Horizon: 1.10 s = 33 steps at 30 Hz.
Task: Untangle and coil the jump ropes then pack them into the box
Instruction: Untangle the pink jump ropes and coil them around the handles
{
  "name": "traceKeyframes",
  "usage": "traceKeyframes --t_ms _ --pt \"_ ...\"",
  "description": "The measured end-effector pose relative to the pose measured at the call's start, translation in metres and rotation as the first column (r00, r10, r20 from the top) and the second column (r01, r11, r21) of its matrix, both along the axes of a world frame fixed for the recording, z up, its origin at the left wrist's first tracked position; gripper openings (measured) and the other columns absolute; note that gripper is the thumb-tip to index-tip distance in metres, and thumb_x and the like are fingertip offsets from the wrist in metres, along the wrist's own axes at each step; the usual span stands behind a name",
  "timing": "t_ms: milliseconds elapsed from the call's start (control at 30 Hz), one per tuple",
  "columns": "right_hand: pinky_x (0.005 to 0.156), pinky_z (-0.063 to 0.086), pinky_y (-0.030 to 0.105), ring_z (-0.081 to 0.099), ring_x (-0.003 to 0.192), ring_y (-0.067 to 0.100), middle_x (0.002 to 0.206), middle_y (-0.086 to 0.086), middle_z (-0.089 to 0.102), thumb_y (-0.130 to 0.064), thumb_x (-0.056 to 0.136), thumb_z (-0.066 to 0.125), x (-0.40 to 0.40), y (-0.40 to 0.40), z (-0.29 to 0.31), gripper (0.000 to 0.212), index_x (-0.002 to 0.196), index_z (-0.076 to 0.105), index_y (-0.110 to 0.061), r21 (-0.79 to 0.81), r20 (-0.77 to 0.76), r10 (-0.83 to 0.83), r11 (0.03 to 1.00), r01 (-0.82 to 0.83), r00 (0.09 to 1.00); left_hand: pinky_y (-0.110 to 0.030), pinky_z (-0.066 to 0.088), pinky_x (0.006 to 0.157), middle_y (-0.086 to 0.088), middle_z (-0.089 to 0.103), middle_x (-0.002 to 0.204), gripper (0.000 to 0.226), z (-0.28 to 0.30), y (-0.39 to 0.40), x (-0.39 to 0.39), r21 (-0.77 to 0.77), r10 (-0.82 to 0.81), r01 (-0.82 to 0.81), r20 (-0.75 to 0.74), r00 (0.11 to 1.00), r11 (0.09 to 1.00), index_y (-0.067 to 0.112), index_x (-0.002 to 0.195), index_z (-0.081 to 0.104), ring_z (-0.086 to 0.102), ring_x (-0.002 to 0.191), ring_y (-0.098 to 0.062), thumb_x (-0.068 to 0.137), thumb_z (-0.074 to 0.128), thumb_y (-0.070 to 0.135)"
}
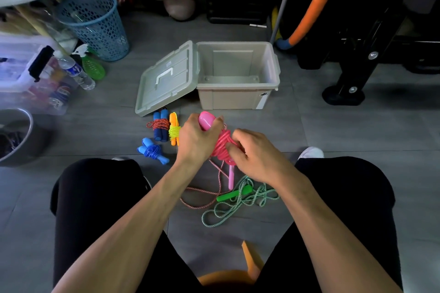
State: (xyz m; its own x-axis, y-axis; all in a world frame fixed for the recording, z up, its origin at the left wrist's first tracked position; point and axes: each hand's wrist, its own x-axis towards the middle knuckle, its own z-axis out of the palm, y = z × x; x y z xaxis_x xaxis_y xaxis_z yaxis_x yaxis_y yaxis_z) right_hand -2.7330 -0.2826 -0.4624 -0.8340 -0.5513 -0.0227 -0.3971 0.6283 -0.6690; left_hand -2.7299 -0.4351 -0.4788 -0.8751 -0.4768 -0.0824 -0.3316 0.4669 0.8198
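The pink rope (220, 144), at 6 o'clock of the empty box (238, 78), is gripped by its handle in the left hand (197, 137); the right hand (252, 154) pinches the coil. Light, limp cord is judged likely to unwind; it is best held at the handles.

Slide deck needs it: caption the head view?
Both hands wind the pink jump rope before the open box.

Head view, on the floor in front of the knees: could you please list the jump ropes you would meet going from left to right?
Blue rope bundle → red rope on blue handles → yellow rope on orange handles → pink rope, held in both hands → loose green rope.
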Motion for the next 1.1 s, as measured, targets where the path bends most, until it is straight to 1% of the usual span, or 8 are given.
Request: traceKeyframes --t_ms 133,233,300,467,667,800,933,1100 --pt "0.054 0.029 0.034 0.038 0.055 0.021 0.054 -0.004 0.042 -0.016 0.095 0.049 0.000 -0.008 -0.001 0.032 0.065 0.039 -0.012 -0.008 0.088 0.014 1.000 -0.013 0.996 -0.031 0.037 0.051 0.003 0.047 0.055 0.039 -0.006 0.002 0.003 0.001 0.061 -0.061 0.012 0.998 0.998 0.018 0.061 0.040 0.043 0.052 -0.018 0.086 0.063 0.036" --pt "0.044 0.030 0.022 0.037 0.046 0.012 0.052 -0.004 0.043 -0.015 0.096 0.048 0.004 -0.008 -0.003 0.036 0.061 0.040 -0.017 -0.035 0.177 0.032 0.999 -0.026 0.984 -0.032 0.041 0.053 0.002 0.046 0.054 0.037 -0.016 -0.002 -0.001 0.044 0.075 -0.078 0.068 0.995 0.996 0.016 0.059 0.042 0.043 0.053 -0.022 0.084 0.061 0.035" --pt "0.041 0.036 0.026 0.043 0.046 0.016 0.056 -0.002 0.045 -0.018 0.096 0.048 0.003 -0.008 -0.006 0.034 0.063 0.040 -0.017 -0.054 0.201 0.033 0.998 -0.022 0.979 -0.032 0.041 0.053 0.000 0.046 0.055 0.036 -0.021 -0.003 -0.004 0.060 0.082 -0.088 0.096 0.992 0.994 0.015 0.058 0.043 0.042 0.054 -0.023 0.084 0.060 0.032" --pt "0.059 0.035 0.032 0.043 0.062 0.013 0.075 0.000 0.047 -0.027 0.096 0.055 -0.005 -0.006 -0.030 0.025 0.080 0.047 -0.010 0.050 0.162 -0.029 0.999 0.021 0.986 -0.035 0.053 0.050 -0.008 0.064 0.072 0.027 -0.032 -0.012 -0.004 0.254 0.104 -0.152 0.190 0.976 0.955 0.015 0.078 0.051 0.060 0.053 -0.022 0.087 0.061 0.038" --pt "0.090 0.050 0.043 0.058 0.107 0.020 0.120 0.003 0.053 -0.065 0.087 0.051 -0.015 0.004 -0.050 0.056 0.122 0.047 -0.022 0.168 0.284 -0.141 0.981 0.096 0.948 -0.043 0.060 0.057 -0.009 0.070 0.088 0.038 -0.031 -0.020 0.001 0.557 0.056 -0.186 0.242 0.969 0.809 0.017 0.107 0.053 0.073 0.069 -0.025 0.089 0.062 0.048" --pt "0.084 0.044 0.035 0.053 0.106 0.018 0.107 0.001 0.055 -0.065 0.091 0.043 -0.022 -0.001 -0.056 0.045 0.103 0.058 -0.024 0.168 0.357 -0.126 0.983 0.069 0.926 -0.043 0.060 0.061 -0.007 0.067 0.101 0.031 -0.033 -0.033 0.009 0.677 0.131 -0.279 0.263 0.956 0.681 0.020 0.110 0.054 0.072 0.083 -0.026 0.092 0.060 0.044" --pt "0.078 0.045 0.032 0.059 0.099 0.012 0.108 -0.007 0.061 -0.062 0.092 0.045 -0.026 -0.004 -0.058 0.035 0.103 0.054 -0.030 0.091 0.439 -0.105 0.993 0.072 0.893 -0.045 0.059 0.061 -0.010 0.068 0.107 0.035 -0.033 -0.048 0.014 0.759 0.192 -0.329 0.267 0.944 0.562 0.014 0.116 0.055 0.072 0.086 -0.028 0.091 0.063 0.038" --pt "0.072 0.046 0.038 0.057 0.082 0.018 0.088 0.004 0.061 -0.048 0.099 0.043 -0.026 -0.013 -0.054 0.031 0.093 0.052 -0.019 0.018 0.319 -0.006 1.000 0.001 0.948 -0.043 0.057 0.064 -0.012 0.066 0.122 0.054 -0.026 -0.066 0.022 0.858 0.115 -0.240 0.211 0.971 0.454 0.014 0.122 0.055 0.070 0.093 -0.025 0.080 0.068 0.045"
